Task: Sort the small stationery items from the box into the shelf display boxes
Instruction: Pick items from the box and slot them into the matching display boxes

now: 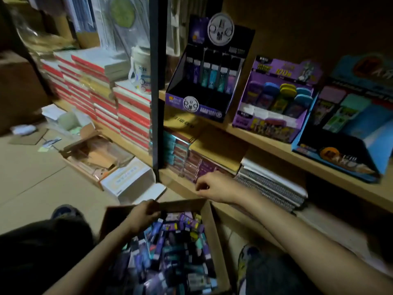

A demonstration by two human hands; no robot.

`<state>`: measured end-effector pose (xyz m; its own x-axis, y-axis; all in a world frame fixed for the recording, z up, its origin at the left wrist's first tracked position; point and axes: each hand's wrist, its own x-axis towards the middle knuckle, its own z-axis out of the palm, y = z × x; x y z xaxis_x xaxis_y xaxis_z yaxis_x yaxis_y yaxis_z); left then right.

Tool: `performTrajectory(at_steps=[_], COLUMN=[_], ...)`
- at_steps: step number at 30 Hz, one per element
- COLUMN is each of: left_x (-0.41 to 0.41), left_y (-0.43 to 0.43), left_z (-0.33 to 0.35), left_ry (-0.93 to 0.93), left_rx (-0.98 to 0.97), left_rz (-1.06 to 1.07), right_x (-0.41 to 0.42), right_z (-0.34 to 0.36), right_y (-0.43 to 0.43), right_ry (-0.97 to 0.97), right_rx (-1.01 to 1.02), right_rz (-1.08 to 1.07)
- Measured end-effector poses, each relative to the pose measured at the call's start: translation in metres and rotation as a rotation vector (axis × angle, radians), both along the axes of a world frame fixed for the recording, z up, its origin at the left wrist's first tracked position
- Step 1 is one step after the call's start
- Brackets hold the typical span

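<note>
A brown cardboard box point(214, 235) on the floor between my knees holds several small purple, teal and black stationery packs point(170, 248). My left hand point(142, 218) grips the box's far rim. My right hand point(212, 188) hovers loosely curled above the box's far right corner, in front of the lower shelf, with nothing visible in it. On the upper shelf stand three display boxes: a black-and-purple one point(204, 81) with upright packs, a purple one point(274, 101) with coloured items, and a blue one point(344, 133).
A black shelf post point(157, 92) rises left of the displays. Red-and-white books point(110, 99) are stacked at the left. Open cartons point(95, 158) and a white box point(131, 182) lie on the floor. Spiral notebooks point(272, 186) and packs fill the lower shelf.
</note>
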<state>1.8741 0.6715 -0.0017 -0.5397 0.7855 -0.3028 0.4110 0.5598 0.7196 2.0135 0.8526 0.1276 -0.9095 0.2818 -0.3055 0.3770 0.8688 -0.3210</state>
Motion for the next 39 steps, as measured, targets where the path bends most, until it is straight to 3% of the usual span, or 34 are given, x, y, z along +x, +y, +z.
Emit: performTrajectory(at_steps=[6,13,16,23,30,39], left_x=[0.049,0.053,0.029,-0.006,0.03,0.066], left_y=[-0.041,-0.06,-0.055,-0.048,-0.039,-0.047], left_z=[-0.102,-0.161,-0.173,-0.202,-0.202,-0.185], left_ry=[-0.073,0.131,0.208,0.105,0.293,0.241], left_rx=[-0.117,-0.238,-0.26,-0.384,-0.421,-0.406], left_rz=[0.326,0.5,0.489,0.404,0.378,0.37], right_x=[0.035,0.05,0.039,0.005,0.005,0.029], right_z=[-0.138,-0.231,-0.251,-0.294,-0.314,-0.305], right_y=[-0.02,-0.032,-0.025,-0.014,-0.045,-0.081], right_ry=[-0.161,-0.187,-0.133,-0.12,-0.147,-0.188], right_rx=[-0.294,-0.395,-0.39,-0.396,-0.23,-0.221], right_rz=[-0.293,-0.537,-0.558,-0.611,-0.547,-0.417])
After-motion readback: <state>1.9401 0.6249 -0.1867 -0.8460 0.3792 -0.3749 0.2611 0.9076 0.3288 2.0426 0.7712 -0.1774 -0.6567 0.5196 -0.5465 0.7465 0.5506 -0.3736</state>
